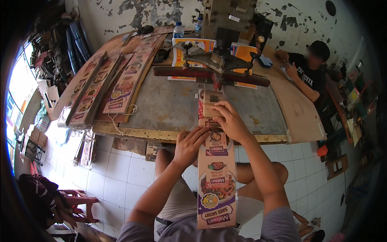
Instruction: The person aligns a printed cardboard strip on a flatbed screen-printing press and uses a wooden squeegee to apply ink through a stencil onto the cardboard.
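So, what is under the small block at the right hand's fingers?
Printed card shows along the left side and near end of the block; whatever lies directly beneath is covered.

The printed strip is partly covered by the fingers of the left hand; just ahead of them, more of it is hidden beneath the wooden block. Whether the block is gripped or merely touched by the right hand cannot be determined. Beyond the fingers, the press is cut off by the upper edge, and the posters are partly obscured by it. Far to the fingers' right, the co-worker's face is blurred. Behind the fingers, both grey sleeves are cut off.
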{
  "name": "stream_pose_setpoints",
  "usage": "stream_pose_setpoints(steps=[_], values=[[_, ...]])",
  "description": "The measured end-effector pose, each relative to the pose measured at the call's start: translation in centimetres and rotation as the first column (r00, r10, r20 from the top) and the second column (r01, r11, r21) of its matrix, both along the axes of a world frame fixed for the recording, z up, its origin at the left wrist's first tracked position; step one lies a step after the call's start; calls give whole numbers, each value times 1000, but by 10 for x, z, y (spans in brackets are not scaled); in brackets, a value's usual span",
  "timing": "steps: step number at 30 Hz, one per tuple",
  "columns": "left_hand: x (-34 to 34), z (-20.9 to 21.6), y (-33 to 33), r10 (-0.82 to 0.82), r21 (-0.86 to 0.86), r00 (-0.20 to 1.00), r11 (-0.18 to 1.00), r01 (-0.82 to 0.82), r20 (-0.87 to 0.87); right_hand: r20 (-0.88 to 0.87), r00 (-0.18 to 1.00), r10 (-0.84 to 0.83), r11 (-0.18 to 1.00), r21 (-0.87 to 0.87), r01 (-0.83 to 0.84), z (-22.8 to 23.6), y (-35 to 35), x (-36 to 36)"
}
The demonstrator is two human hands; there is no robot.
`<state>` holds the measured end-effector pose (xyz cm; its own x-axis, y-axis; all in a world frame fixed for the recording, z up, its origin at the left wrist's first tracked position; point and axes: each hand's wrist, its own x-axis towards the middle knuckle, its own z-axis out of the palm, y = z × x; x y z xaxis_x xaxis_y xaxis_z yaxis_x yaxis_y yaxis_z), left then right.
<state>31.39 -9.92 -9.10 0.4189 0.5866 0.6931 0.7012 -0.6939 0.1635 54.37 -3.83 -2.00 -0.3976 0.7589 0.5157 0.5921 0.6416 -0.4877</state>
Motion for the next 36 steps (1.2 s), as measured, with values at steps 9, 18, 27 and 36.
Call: stream_pose_setpoints(steps=[9,18,27,36], values=[[1,-2,2,21,-20,1000,1000,-21,-16,5,1000,-24,1000,0,24,-9,26,1],[3,5,0,22,-23,1000,999,-22,10,-32,999,-36,999,20,37,-13,26,4],[2,0,2,35,-28,999,999,-35,18,-245,967,-67,992,-124,38,-6,19,-5],[1,3,0,39,-22,999,999,-39,0,-123,983,-133,991,-10,133,-13,23,-1]])
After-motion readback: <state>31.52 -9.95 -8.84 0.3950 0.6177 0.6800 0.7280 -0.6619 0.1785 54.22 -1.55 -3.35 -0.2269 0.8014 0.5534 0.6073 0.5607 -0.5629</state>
